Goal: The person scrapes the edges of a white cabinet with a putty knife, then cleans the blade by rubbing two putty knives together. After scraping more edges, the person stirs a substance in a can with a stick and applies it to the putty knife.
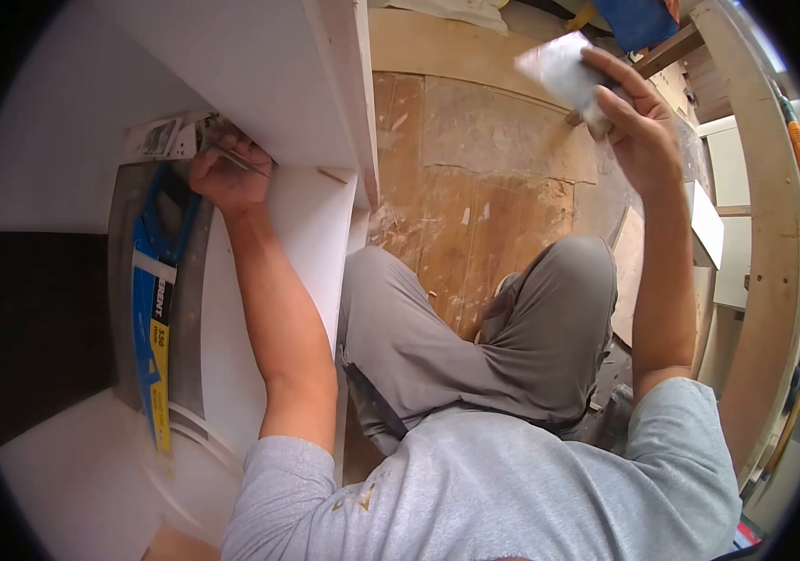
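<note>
My left hand (230, 173) reaches into the corner of a white cabinet (259, 75) and pinches a thin metal piece (248, 165) against the joint between two white panels. What the piece is I cannot tell. My right hand (641, 126) is raised at the upper right and grips a small white crumpled bag (559, 64) between thumb and fingers. My bent legs in grey trousers (484, 346) lie between the two arms.
A hand saw (158, 318) with a blue handle and a blue-yellow label lies on the white panel below my left hand. A printed paper card (158, 138) sits beside that hand. Worn wooden floor (493, 178) is ahead. A wooden frame (764, 234) with tools stands at right.
</note>
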`<action>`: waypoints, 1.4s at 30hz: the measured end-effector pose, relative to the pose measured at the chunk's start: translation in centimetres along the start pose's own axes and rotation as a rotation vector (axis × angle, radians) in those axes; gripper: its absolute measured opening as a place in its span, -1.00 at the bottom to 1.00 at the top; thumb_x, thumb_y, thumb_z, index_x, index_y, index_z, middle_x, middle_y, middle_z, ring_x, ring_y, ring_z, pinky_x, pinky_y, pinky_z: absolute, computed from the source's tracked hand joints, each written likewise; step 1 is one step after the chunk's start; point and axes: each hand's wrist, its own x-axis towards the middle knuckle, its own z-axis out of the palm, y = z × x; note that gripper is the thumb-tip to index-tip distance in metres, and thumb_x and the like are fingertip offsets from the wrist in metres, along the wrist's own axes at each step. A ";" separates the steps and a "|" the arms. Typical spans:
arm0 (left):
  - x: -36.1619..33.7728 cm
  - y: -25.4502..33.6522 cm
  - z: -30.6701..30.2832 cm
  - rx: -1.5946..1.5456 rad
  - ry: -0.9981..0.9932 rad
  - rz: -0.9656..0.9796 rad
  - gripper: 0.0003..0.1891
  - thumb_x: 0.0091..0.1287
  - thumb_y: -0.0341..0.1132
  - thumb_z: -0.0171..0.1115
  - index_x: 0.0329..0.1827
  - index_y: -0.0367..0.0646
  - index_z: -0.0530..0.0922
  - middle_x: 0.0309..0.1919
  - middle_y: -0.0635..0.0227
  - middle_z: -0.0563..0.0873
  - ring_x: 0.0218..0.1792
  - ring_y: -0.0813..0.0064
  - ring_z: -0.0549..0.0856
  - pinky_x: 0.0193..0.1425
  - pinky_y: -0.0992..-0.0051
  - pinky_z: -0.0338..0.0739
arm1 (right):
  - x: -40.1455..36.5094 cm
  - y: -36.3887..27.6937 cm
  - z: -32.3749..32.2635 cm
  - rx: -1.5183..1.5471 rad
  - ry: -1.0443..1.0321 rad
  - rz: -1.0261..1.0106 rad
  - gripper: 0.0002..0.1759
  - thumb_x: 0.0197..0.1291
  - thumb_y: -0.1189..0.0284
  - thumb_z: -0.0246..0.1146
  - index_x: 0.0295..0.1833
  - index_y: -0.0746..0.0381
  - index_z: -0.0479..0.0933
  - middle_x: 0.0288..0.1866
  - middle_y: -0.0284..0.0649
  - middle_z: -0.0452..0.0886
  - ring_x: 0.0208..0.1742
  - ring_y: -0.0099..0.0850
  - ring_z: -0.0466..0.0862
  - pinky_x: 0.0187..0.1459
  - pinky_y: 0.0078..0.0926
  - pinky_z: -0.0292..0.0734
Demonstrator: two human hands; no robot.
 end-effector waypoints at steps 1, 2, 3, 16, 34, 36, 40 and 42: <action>-0.1 0.0 -0.3 -0.071 -0.069 -0.019 -0.67 0.21 -0.38 0.36 0.04 -0.25 0.77 -0.12 0.18 0.85 -0.14 0.31 0.77 -0.01 0.31 0.77 | 0.1 0.2 -0.9 0.021 -0.078 -0.020 -0.33 0.34 0.43 0.52 0.51 0.36 0.53 0.10 -0.22 0.79 -0.11 -0.57 0.74 -0.07 -0.60 0.64; -0.3 0.1 -0.6 -0.064 -0.058 -0.022 -0.67 0.21 -0.38 0.36 0.04 -0.25 0.77 -0.12 0.18 0.85 -0.14 0.31 0.77 -0.01 0.31 0.77 | 0.3 0.5 -1.5 0.042 -0.157 -0.042 -0.24 0.33 0.43 0.50 0.58 0.44 0.43 0.23 -0.17 0.75 -0.02 -0.51 0.73 0.11 -0.54 0.65; -0.4 0.2 -0.4 -0.046 -0.068 -0.029 -0.69 0.19 -0.38 0.38 0.00 -0.20 0.78 -0.15 0.24 0.84 -0.16 0.38 0.76 -0.03 0.36 0.76 | 0.6 1.6 -1.9 0.053 -0.159 -0.036 -0.24 0.33 0.43 0.50 0.58 0.44 0.43 0.23 -0.17 0.75 -0.02 -0.51 0.73 0.11 -0.54 0.65; 0.1 -1.4 2.0 -0.161 -0.017 -0.053 -0.85 0.44 -0.28 0.31 -0.36 0.05 0.67 -0.33 0.59 0.81 -0.42 0.74 0.74 -0.44 0.73 0.69 | -0.4 26.7 -2.8 -0.335 -0.098 0.400 -0.57 0.55 0.09 0.37 -0.25 0.24 0.68 -0.45 -0.40 0.64 -0.46 -0.60 0.59 -0.38 -0.51 0.45; -6.1 1.5 -0.2 -2.013 0.137 -0.162 -0.67 0.59 -0.17 0.13 0.18 -0.21 0.64 0.23 0.32 0.78 0.22 0.53 0.73 0.34 0.37 0.66 | -5.2 39.7 2.7 0.503 -0.590 0.914 -0.52 0.38 0.68 0.16 0.37 0.37 0.68 0.15 -0.06 0.83 0.14 -0.30 0.83 0.25 -0.24 0.77; -5.8 1.9 -0.2 -1.834 0.069 -0.161 -0.68 0.59 -0.17 0.14 0.17 -0.21 0.63 0.19 0.33 0.77 0.18 0.52 0.73 0.31 0.37 0.66 | -4.4 38.2 3.5 0.848 -0.593 1.028 -0.41 0.33 0.75 0.18 0.49 0.37 0.57 0.19 -0.01 0.81 0.09 -0.21 0.85 0.15 -0.28 0.83; -4.9 2.4 -0.8 -0.755 -0.058 -0.126 -0.69 0.60 -0.17 0.17 0.16 -0.21 0.63 0.11 0.34 0.77 0.11 0.50 0.74 0.23 0.37 0.68 | -4.9 41.1 4.8 0.774 -0.605 1.005 -0.43 0.29 0.77 0.31 0.43 0.33 0.59 0.13 -0.07 0.80 0.07 -0.18 0.83 0.16 -0.15 0.82; -4.6 2.5 -1.5 -0.457 -0.116 -0.095 -0.70 0.60 -0.17 0.18 0.16 -0.21 0.62 0.07 0.35 0.77 0.07 0.49 0.75 0.20 0.37 0.69 | -4.9 40.8 5.8 0.748 -0.573 1.035 -0.45 0.27 0.76 0.37 0.38 0.31 0.60 0.08 -0.13 0.79 0.11 -0.22 0.81 0.23 -0.14 0.77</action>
